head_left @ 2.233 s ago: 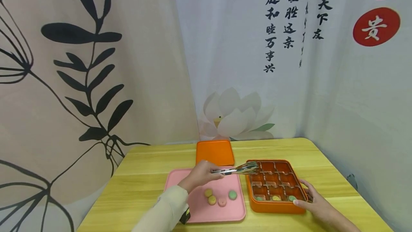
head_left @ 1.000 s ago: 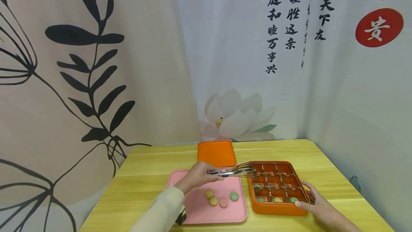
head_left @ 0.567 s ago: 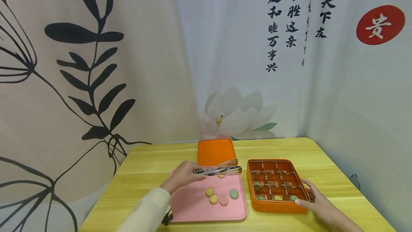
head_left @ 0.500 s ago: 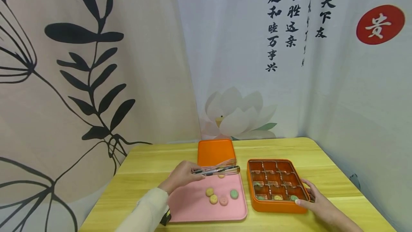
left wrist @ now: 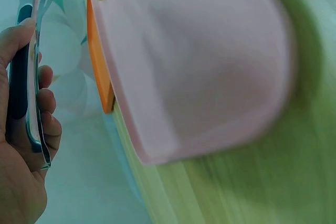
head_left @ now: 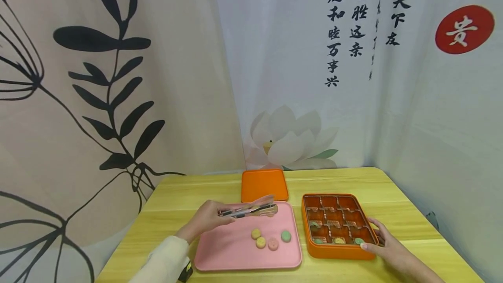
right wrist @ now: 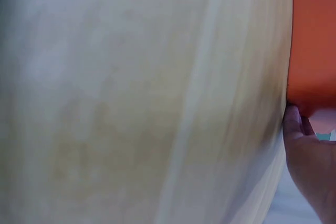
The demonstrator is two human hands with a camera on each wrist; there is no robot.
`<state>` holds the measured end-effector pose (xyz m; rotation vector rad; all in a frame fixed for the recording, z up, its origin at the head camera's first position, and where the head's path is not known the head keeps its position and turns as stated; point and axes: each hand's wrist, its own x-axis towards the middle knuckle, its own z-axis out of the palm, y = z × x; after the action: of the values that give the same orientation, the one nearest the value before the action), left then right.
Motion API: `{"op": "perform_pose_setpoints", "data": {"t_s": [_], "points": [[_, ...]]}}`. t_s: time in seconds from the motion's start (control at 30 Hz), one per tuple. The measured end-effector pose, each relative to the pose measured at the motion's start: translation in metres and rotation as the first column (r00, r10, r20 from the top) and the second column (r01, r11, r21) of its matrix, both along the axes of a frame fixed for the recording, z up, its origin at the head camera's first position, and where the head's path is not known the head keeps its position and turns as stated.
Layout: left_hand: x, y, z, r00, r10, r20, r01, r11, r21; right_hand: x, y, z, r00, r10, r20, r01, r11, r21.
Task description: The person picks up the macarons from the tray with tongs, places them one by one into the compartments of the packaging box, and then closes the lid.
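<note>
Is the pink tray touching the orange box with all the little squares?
Apart. The head view shows a strip of wooden table between the pink tray's right edge and the orange box.

Your head camera looks forward and down at the surface [head_left: 157, 226] from farthest back. Your left wrist camera sits close to your left grip [head_left: 205, 219], tipped sideways, and shares the pink tray [head_left: 228, 254] with your head view. Your right wrist camera looks very close; it and your head camera both see the orange box [head_left: 339, 253].
</note>
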<state>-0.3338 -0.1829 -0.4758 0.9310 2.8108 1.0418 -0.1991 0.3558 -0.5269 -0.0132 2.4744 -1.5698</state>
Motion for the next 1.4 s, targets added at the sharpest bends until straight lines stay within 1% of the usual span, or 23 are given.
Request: {"op": "perform_pose_setpoints", "data": {"t_s": [0.1,0.2,0.3,0.53,0.8,1.03,1.2,1.4], "points": [[0.002,-0.009,-0.002,1.0,-0.012,-0.013,0.012,1.0,0.003,0.0,0.0,0.0,1.0,-0.001,0.001,0.001,1.0,-0.001],[0.005,-0.018,-0.004,0.999,-0.022,-0.04,0.022,1.0,-0.001,0.0,0.0,0.0,1.0,-0.005,0.004,0.005,1.0,0.004],[0.008,-0.027,-0.006,0.999,-0.012,-0.047,0.012,1.0,-0.007,0.0,-0.001,0.0,1.0,-0.004,-0.001,0.004,1.0,0.001],[0.016,-0.047,-0.012,1.0,0.0,-0.02,0.0,1.0,-0.004,0.0,-0.001,0.0,1.0,-0.001,-0.018,0.001,1.0,0.0],[0.024,-0.064,-0.021,1.0,0.019,0.023,-0.019,1.0,-0.011,0.0,-0.001,0.001,1.0,-0.008,-0.005,0.008,1.0,-0.014],[0.032,-0.071,-0.03,0.996,0.032,0.085,-0.034,0.999,0.024,0.0,0.0,-0.002,1.0,-0.009,-0.001,0.009,1.0,-0.025],[0.036,-0.071,-0.037,0.994,0.046,0.097,-0.05,0.998,0.035,0.0,0.0,-0.003,1.0,-0.011,-0.005,0.011,1.0,-0.011],[0.041,-0.07,-0.04,0.991,0.054,0.121,-0.059,0.997,0.042,-0.001,0.0,-0.003,1.0,-0.012,0.002,0.012,1.0,-0.004]]}}
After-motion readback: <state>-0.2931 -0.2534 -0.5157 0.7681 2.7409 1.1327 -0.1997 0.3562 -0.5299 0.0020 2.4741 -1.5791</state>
